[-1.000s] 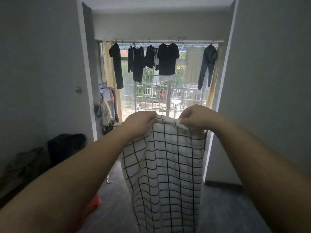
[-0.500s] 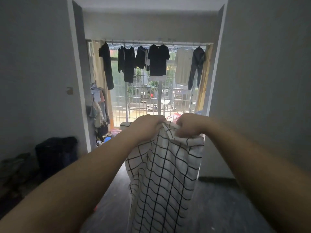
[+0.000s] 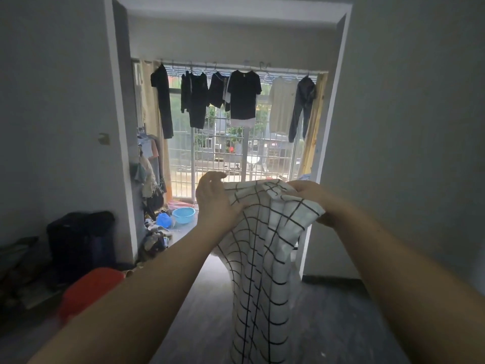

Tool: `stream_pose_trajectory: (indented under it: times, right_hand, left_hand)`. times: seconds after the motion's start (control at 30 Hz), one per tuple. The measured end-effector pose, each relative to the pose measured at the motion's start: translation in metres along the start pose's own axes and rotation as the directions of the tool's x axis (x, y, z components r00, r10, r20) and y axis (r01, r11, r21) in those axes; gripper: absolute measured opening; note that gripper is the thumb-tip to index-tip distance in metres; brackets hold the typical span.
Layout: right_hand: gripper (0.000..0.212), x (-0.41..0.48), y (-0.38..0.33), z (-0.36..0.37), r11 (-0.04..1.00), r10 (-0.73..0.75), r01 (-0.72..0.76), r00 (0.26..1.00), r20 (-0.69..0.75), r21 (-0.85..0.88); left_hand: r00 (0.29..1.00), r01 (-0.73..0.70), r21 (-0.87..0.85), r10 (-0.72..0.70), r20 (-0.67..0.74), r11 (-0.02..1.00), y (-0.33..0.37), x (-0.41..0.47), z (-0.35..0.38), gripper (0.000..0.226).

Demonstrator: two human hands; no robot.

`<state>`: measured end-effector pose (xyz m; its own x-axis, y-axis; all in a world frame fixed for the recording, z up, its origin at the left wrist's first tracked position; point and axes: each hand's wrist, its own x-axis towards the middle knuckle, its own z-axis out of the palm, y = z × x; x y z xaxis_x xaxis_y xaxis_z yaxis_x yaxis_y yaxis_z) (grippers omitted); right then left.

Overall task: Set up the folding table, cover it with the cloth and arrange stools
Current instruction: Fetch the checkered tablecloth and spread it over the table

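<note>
Left forearm, at 7 o'clock, and right forearm, at 5 o'clock, are bare to the frame edge. Left grip and right grip are bare too.

A dim room in a home. Clothes hang on hangers across a barred window, and a blue basin sits on the floor below.

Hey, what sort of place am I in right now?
Probably a lived-in home, a room opening onto a balcony: dark clothes on hangers along a rail before a barred window, and a light blue plastic basin on the floor.
</note>
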<state>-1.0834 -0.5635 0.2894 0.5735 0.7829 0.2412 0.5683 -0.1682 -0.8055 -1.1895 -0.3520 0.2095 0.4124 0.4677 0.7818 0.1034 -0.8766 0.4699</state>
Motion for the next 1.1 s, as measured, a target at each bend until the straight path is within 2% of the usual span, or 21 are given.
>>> stream_pose_trajectory:
  times: [0.07, 0.13, 0.27, 0.33, 0.4, 0.47, 0.6, 0.73, 0.8, 0.87, 0.97, 1.03, 1.1]
  right_hand:
    - [0.018, -0.008, 0.004, -0.002, 1.000, -0.027, 0.028, 0.997, 0.077, -0.004]
    - [0.016, -0.012, 0.011, -0.004, 1.000, -0.020, 0.022, 0.997, 0.076, -0.023]
    - [0.007, -0.012, 0.031, -0.006, 0.997, -0.031, 0.037, 0.997, -0.076, 0.072]
    - [0.011, -0.015, 0.036, -0.007, 0.989, 0.009, 0.009, 0.993, -0.117, 0.147]
    - [0.020, -0.018, 0.041, -0.007, 0.987, 0.067, -0.044, 0.987, -0.147, 0.155]
    - [0.020, -0.017, 0.046, -0.006, 0.982, 0.143, -0.116, 0.971, -0.190, 0.147]
    - [0.014, -0.014, 0.063, -0.008, 0.942, 0.297, -0.213, 0.890, -0.345, 0.260]
    - [0.011, -0.015, 0.068, -0.003, 0.921, 0.361, -0.247, 0.828, -0.428, 0.300]
    - [0.010, -0.015, 0.066, -0.003, 0.913, 0.380, -0.236, 0.785, -0.489, 0.332]
    - [0.015, -0.014, 0.066, -0.006, 0.877, 0.430, -0.201, 0.734, -0.525, 0.437]
    - [0.017, -0.013, 0.068, -0.009, 0.775, 0.533, -0.162, 0.686, -0.495, 0.610]
    - [0.020, -0.012, 0.072, -0.009, 0.694, 0.591, -0.142, 0.672, -0.446, 0.706]
    - [0.023, -0.012, 0.074, -0.007, 0.621, 0.623, -0.114, 0.672, -0.400, 0.776]
  left_hand:
    - [0.975, 0.184, -0.182, -0.156, 0.158, 0.966, -0.004, -0.008, -0.002, 0.096]
    - [0.929, 0.308, -0.306, -0.215, 0.302, 0.901, -0.003, -0.013, -0.002, 0.099]
    - [0.849, 0.445, -0.271, -0.306, 0.432, 0.853, 0.000, -0.013, 0.003, 0.090]
    - [0.781, 0.486, -0.175, -0.335, 0.527, 0.856, 0.000, -0.014, 0.006, 0.090]
    - [0.746, 0.508, -0.103, -0.377, 0.549, 0.855, -0.002, -0.014, 0.009, 0.084]
    - [0.755, 0.495, -0.049, -0.402, 0.518, 0.867, -0.006, -0.012, 0.011, 0.072]
    - [0.801, 0.445, -0.067, -0.363, 0.477, 0.893, -0.013, -0.005, 0.010, 0.049]
    - [0.847, 0.338, -0.001, -0.304, 0.435, 0.941, -0.020, 0.004, 0.004, 0.052]
    - [0.873, 0.252, 0.094, -0.268, 0.408, 0.963, -0.025, 0.009, 0.001, 0.049]
    - [0.868, 0.168, 0.213, -0.247, 0.431, 0.962, -0.033, 0.013, -0.003, 0.044]
    - [0.856, 0.047, 0.342, -0.214, 0.470, 0.939, -0.046, 0.017, -0.010, 0.023]
    - [0.853, 0.016, 0.390, -0.216, 0.475, 0.921, -0.056, 0.017, -0.016, 0.020]
    - [0.821, -0.026, 0.443, -0.233, 0.521, 0.896, -0.066, 0.015, -0.022, 0.014]
